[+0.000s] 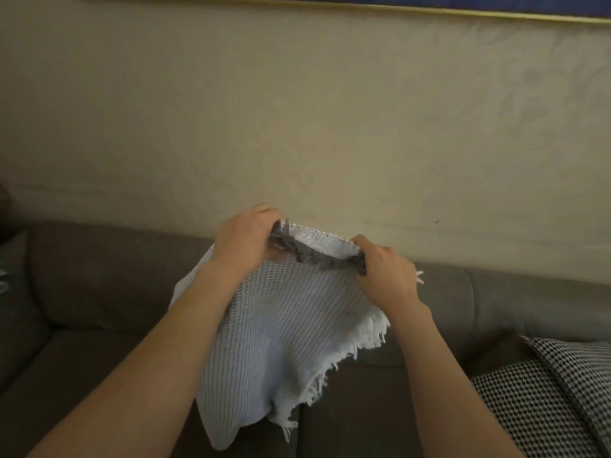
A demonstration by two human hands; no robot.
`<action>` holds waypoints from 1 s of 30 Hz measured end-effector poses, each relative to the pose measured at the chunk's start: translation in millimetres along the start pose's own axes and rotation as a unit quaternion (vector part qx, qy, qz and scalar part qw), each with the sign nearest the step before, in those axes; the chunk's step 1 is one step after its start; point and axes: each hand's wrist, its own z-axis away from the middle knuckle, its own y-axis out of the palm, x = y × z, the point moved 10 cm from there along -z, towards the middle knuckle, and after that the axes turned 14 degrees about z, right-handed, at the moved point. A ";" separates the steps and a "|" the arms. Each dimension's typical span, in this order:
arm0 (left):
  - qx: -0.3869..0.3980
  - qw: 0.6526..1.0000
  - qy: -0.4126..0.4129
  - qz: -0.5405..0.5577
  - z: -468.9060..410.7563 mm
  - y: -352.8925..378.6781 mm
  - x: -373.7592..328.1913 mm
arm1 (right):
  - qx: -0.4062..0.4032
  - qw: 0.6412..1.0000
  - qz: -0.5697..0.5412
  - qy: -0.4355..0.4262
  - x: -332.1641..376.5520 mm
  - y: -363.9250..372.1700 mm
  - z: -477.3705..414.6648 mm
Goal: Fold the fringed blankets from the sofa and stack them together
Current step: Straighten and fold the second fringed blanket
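Head view:
Blanket: pale blue-white ribbed woven blanket with fringe, hanging mid-frame above the grey-brown fabric sofa.
Left hand: clenched on its dark-fringed top edge.
Right hand: gripping the same edge.
Lower right: black-and-white houndstooth cushion on the sofa.

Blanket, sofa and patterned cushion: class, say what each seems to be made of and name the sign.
Blanket: soft woven textile, probably cotton or similar; ribbed weave, loose white and grey fringe.
Sofa: matte grey-brown upholstery, perhaps microfibre; smooth, no sheen.
Patterned cushion: woven fabric; small black-and-white check.
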 end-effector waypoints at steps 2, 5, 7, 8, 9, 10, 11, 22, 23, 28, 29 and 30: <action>0.005 1.000 -0.013 -0.027 3.5 7.1 10.5 | -0.062 0.995 0.078 -0.001 4.5 -8.5 -3.6; 0.013 0.997 -0.061 -0.054 12.5 17.1 22.2 | -0.047 0.988 0.140 -0.043 35.4 -13.7 -8.5; 0.015 0.994 -0.083 -0.063 17.2 22.0 27.8 | 0.031 0.988 0.095 -0.121 58.7 9.9 -9.1; 0.015 0.994 -0.088 -0.065 19.1 23.4 31.1 | 0.061 0.986 0.014 -0.156 67.4 19.4 -6.7; 0.016 0.993 -0.091 -0.070 21.2 24.2 34.4 | 0.077 0.978 -0.083 -0.175 71.7 25.8 -3.4; 0.015 0.993 -0.094 -0.074 23.4 24.9 39.1 | 0.077 0.966 -0.170 -0.176 72.2 28.7 -0.5; 0.015 0.992 -0.099 -0.080 25.9 24.3 44.2 | 0.067 0.956 -0.234 -0.162 70.4 30.1 1.5; 0.012 0.962 -0.246 -0.119 75.9 47.6 105.8 | 0.022 0.979 -0.075 -0.189 72.8 -3.9 -5.1; 0.003 0.960 -0.261 -0.104 78.7 47.0 110.3 | -0.016 0.979 -0.101 -0.179 68.4 -11.0 -7.5; -0.086 0.951 -0.295 0.036 76.2 28.8 129.2 | -0.195 0.944 -0.253 -0.086 29.8 -29.5 -4.7; -0.104 0.946 -0.295 0.089 72.3 26.8 128.5 | -0.193 0.943 -0.264 -0.055 22.9 -27.0 -6.5; -0.121 0.941 -0.283 0.137 65.8 23.5 125.5 | -0.168 0.950 -0.264 -0.012 17.0 -21.4 -9.3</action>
